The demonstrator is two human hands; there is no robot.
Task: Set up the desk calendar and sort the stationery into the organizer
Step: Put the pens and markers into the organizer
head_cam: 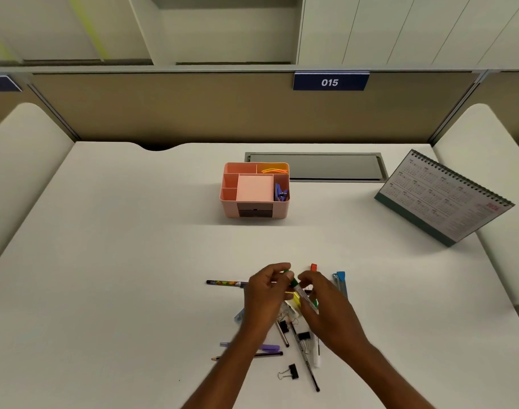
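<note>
Holding green-capped marker (296, 286) near worktop (134, 246) front edge: left grip (265, 293) and right grip (326, 302) both pinch it. Pink plastic organizer (230, 209) mid-worktop: orange bands (274, 171) back-right compartment, blue clips (281, 193) right compartment. Spiral calendar (444, 199) upright, right edge.

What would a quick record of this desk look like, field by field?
calendar: standing, far right of desk
organizer: centre back; blue clips in right compartment, orange bands in back right one
marker: green, held between both hands
left hand: pinches its cap end
right hand: grips its barrel
pile: pens, binder clips, still unsorted
</note>
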